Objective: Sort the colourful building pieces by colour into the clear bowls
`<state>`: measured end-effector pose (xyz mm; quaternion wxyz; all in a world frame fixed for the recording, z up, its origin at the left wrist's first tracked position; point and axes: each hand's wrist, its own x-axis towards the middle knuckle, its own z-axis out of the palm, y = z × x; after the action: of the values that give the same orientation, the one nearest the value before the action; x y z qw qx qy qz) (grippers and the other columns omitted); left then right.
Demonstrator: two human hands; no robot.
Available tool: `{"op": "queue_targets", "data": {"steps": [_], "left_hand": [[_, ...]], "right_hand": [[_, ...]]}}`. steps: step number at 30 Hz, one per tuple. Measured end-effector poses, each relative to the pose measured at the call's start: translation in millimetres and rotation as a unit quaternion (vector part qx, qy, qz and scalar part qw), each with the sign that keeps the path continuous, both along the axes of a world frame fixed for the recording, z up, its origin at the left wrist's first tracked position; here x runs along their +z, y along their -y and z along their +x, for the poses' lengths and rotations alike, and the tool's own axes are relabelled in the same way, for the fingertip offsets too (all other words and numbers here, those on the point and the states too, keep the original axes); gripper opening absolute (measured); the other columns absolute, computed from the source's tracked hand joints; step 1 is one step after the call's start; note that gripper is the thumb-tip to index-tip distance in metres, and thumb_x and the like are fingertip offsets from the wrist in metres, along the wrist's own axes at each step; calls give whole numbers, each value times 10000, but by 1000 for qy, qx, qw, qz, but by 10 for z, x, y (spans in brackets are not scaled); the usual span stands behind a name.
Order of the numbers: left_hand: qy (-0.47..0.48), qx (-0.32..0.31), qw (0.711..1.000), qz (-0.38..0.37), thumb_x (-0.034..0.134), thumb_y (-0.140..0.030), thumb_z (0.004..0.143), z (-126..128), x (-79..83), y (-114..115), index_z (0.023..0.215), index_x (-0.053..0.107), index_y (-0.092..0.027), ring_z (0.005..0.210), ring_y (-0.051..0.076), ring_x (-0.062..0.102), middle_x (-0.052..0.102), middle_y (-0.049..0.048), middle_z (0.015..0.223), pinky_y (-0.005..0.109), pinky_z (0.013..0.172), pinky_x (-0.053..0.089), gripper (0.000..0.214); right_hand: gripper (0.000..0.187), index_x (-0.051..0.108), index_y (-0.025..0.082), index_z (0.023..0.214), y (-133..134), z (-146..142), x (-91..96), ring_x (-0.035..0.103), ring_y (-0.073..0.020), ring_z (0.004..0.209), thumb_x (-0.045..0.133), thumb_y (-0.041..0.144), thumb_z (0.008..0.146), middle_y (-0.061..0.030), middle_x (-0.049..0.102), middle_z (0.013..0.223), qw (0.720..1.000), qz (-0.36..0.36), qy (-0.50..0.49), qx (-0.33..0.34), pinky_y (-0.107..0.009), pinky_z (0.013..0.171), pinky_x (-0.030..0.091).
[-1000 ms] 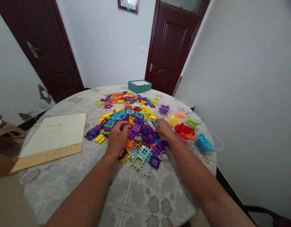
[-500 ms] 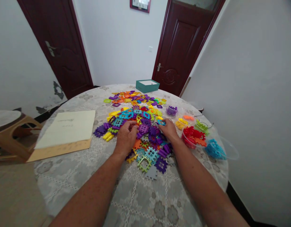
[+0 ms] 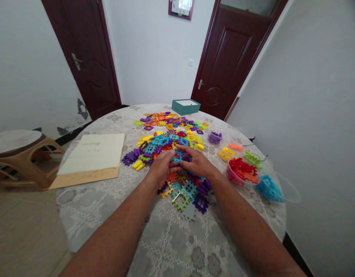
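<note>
My left hand (image 3: 162, 167) and my right hand (image 3: 198, 162) meet above the middle of a heap of plastic interlocking building pieces. Between their fingers is a blue square building piece (image 3: 177, 156) with an open centre, gripped from both sides. Fingers hide part of it. Purple, teal, yellow and red pieces lie just beyond the hands. Nearer to me are a teal window piece (image 3: 189, 188), a lime-green frame piece (image 3: 180, 201), a dark purple window piece (image 3: 201, 203) and a grey square piece (image 3: 189, 212).
On the right stand clear tubs of red pieces (image 3: 242, 169), blue pieces (image 3: 269, 187), yellow pieces (image 3: 226, 154) and purple pieces (image 3: 215, 137). A green box (image 3: 185, 109) sits at the far edge. Paper sheets (image 3: 92, 154) lie left, beside a wooden stool (image 3: 30, 161).
My right hand has moved left from the heap's right side with a blue piece and now meets my left hand at the piece. The view has shifted slightly left.
</note>
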<state>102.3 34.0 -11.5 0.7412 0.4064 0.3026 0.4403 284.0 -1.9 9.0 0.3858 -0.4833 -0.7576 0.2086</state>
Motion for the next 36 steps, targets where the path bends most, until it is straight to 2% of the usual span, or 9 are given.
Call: {"op": "queue_targets", "data": {"steps": [3,7,9,14,21,25,28,31,36], "left_hand": [[-3,26,1000,5,742,-244,805,-13,0,-21,1034,673,-182,792,167,740,695,63,984,332,729,660,247],[1,101,995,-19,703,-205,793,-31,23,-58,976,627,-185,869,196,766,689,71,996,354,761,661,200],[13,134,991,-23,692,-198,782,-37,27,-77,943,613,-184,897,208,769,689,68,995,368,785,660,180],[44,177,983,-35,651,-252,810,-45,0,-122,891,580,-182,866,213,761,646,31,882,398,797,659,129],[62,175,980,-73,618,-292,885,-41,-26,-152,1003,584,-184,792,202,758,643,24,866,416,792,653,163],[64,161,980,-93,617,-306,920,-35,-11,-153,1029,583,-185,770,196,751,642,24,827,409,795,651,167],[64,149,982,-98,622,-329,933,-30,-8,-149,1049,593,-186,773,193,745,657,33,836,407,793,650,186],[64,144,983,-99,639,-346,924,-25,-12,-136,1046,606,-183,768,189,733,670,42,856,403,781,649,206],[76,110,989,-66,705,-271,821,-24,-3,-81,950,648,-177,765,173,698,673,44,887,337,723,635,169]], "right_hand": [[549,637,262,1411,-68,-47,15,638,-221,1281,656,194,866,-46,680,1415,999,25,33,-26,-394,1126,476],[346,726,192,1249,-377,156,-72,670,-235,1189,548,193,952,-97,740,1274,969,71,89,-217,-390,1094,486],[313,743,147,1210,-551,255,-131,648,-260,1221,552,195,967,-140,743,1251,948,58,160,-269,-399,1139,441],[268,758,153,1180,-797,325,-262,619,-261,1250,610,192,960,-138,739,1244,932,-3,250,-262,-376,1161,401],[237,713,156,1127,-789,313,-337,612,-251,1215,586,155,927,-131,708,1212,931,-4,238,-276,-359,1111,436],[229,661,170,1113,-691,320,-284,623,-244,1151,528,180,926,-127,691,1165,936,40,172,-305,-359,1060,469],[173,645,202,1033,-563,277,-209,648,-240,1038,540,219,896,-90,698,1068,951,86,112,-277,-368,988,505],[157,646,217,1023,-404,154,-126,663,-239,1012,574,231,885,-74,711,1072,968,123,92,-196,-387,978,516],[399,631,214,1278,-200,-117,-30,627,-283,1231,633,187,880,-119,696,1299,975,155,145,-59,-464,1103,475]]}}
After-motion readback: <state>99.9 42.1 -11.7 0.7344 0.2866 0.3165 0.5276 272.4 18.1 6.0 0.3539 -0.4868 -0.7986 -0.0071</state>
